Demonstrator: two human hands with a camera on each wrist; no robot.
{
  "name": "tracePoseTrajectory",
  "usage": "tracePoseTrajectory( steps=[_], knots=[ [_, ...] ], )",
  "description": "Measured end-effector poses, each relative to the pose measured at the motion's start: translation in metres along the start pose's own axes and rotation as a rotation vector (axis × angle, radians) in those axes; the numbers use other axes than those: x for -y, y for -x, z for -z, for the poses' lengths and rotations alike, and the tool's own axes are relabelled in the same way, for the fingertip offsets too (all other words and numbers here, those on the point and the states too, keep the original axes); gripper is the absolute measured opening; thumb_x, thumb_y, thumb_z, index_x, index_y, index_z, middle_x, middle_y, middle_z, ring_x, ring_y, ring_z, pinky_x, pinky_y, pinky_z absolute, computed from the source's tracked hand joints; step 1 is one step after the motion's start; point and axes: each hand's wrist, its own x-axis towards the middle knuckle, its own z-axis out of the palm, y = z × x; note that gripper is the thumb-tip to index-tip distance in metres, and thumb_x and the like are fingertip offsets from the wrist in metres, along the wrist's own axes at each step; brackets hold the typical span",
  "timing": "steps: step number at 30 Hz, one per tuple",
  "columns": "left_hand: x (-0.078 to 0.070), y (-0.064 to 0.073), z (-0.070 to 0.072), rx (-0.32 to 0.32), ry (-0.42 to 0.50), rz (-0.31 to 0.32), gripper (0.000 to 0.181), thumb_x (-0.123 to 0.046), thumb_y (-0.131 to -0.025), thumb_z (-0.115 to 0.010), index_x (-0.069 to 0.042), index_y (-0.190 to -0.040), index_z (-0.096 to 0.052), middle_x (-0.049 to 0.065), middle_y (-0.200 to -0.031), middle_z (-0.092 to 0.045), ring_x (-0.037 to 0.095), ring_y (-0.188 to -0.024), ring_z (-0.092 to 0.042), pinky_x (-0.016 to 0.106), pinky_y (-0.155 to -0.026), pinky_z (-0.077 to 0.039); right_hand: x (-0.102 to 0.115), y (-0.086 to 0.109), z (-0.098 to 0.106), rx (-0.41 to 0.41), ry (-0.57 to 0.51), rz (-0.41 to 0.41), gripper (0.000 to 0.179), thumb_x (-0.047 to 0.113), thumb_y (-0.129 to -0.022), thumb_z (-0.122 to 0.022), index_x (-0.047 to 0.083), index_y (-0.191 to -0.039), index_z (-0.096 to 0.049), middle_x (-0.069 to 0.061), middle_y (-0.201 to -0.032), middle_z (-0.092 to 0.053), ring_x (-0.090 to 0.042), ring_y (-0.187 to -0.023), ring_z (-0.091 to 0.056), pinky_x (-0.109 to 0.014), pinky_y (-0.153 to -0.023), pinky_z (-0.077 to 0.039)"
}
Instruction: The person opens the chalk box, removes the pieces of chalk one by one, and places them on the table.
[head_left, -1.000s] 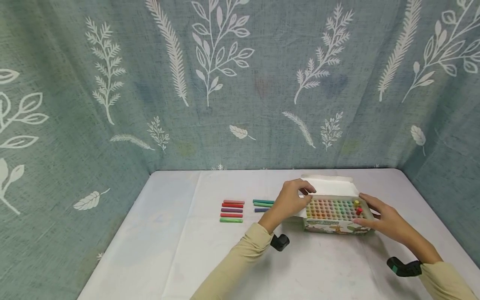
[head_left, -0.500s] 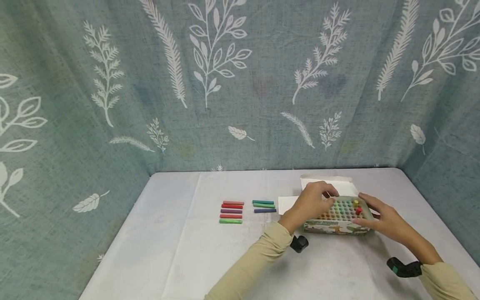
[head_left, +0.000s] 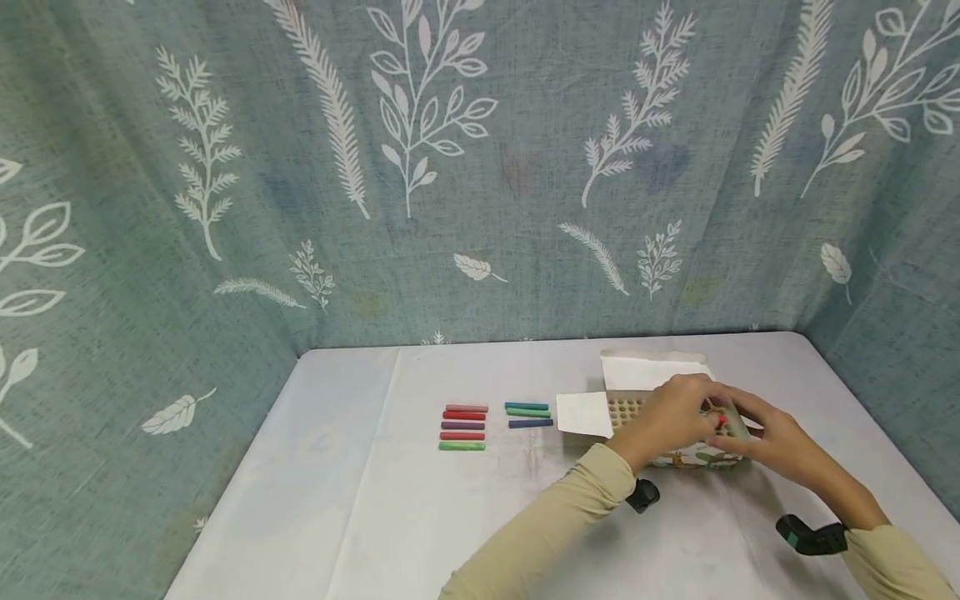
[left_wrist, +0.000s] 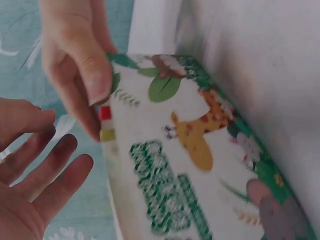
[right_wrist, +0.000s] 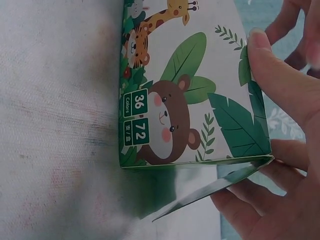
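An open cardboard crayon box (head_left: 705, 458) printed with animals stands on the right of the table, its top a tray of round holes. My right hand (head_left: 776, 432) grips its right end, thumb on the front wall (right_wrist: 220, 65) and fingers behind. Over the right part of the tray hovers my left hand (head_left: 678, 412), close to a red crayon (head_left: 722, 420) standing in a hole. The left wrist view shows the red and a yellow crayon (left_wrist: 107, 135) poking above the rim, with the left fingertips (left_wrist: 75, 162) relaxed and apart from them, nothing visible between.
Several crayons lie in a column on the left, a purple one (head_left: 462, 426) among them. Another group, with a dark blue crayon (head_left: 530, 423), lies nearer the box. The box's side flap (head_left: 585, 413) and lid (head_left: 656, 369) are folded outward. A patterned curtain (head_left: 480, 167) surrounds the table.
My left hand has moved right across the tray, from the box's left end to beside the red crayon, uncovering the side flap. My right hand has kept its grip on the box.
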Motion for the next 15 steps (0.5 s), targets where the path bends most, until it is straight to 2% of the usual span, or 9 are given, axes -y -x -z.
tracePoseTrajectory(
  steps=[3, 8, 12, 15],
  knots=[
    [-0.003, -0.004, -0.008, 0.014, -0.018, 0.019, 0.016, -0.013, -0.093, -0.060, -0.019, -0.104, -0.070, -0.013, -0.096, -0.059, -0.006, -0.067, -0.047, 0.007, -0.056, -0.037, 0.000, 0.001, 0.000, -0.004, 0.003, 0.013, 0.077, 0.027, -0.086, -0.072, 0.002, -0.146, -0.031, -0.027, -0.142, -0.035, -0.046, -0.121, -0.040, -0.062, -0.088, -0.042],
    [-0.001, -0.009, -0.023, 0.020, -0.066, -0.018, 0.022, -0.010, -0.095, -0.056, -0.020, -0.107, -0.070, -0.013, -0.100, -0.063, -0.006, -0.067, -0.047, 0.006, -0.057, -0.034, -0.001, 0.002, 0.002, -0.008, 0.045, 0.031, 0.079, 0.022, -0.085, -0.072, -0.004, -0.146, -0.028, -0.031, -0.142, -0.033, -0.052, -0.120, -0.039, -0.063, -0.086, -0.043],
    [0.002, -0.009, -0.033, 0.016, -0.164, -0.040, 0.023, -0.013, -0.096, -0.054, -0.024, -0.109, -0.070, -0.016, -0.102, -0.063, -0.010, -0.074, -0.049, 0.005, -0.061, -0.036, -0.002, 0.001, 0.003, 0.010, 0.045, 0.034, 0.081, 0.020, -0.086, -0.071, -0.007, -0.146, -0.024, -0.036, -0.142, -0.029, -0.056, -0.120, -0.037, -0.065, -0.085, -0.041],
    [0.003, -0.008, -0.037, -0.016, -0.238, -0.036, 0.022, -0.016, -0.096, -0.055, -0.028, -0.109, -0.070, -0.017, -0.100, -0.063, -0.010, -0.073, -0.049, 0.005, -0.060, -0.036, 0.000, 0.001, 0.001, 0.002, 0.048, 0.019, 0.081, 0.023, -0.086, -0.071, -0.008, -0.145, -0.025, -0.035, -0.142, -0.030, -0.055, -0.120, -0.037, -0.065, -0.086, -0.041]
  ],
)
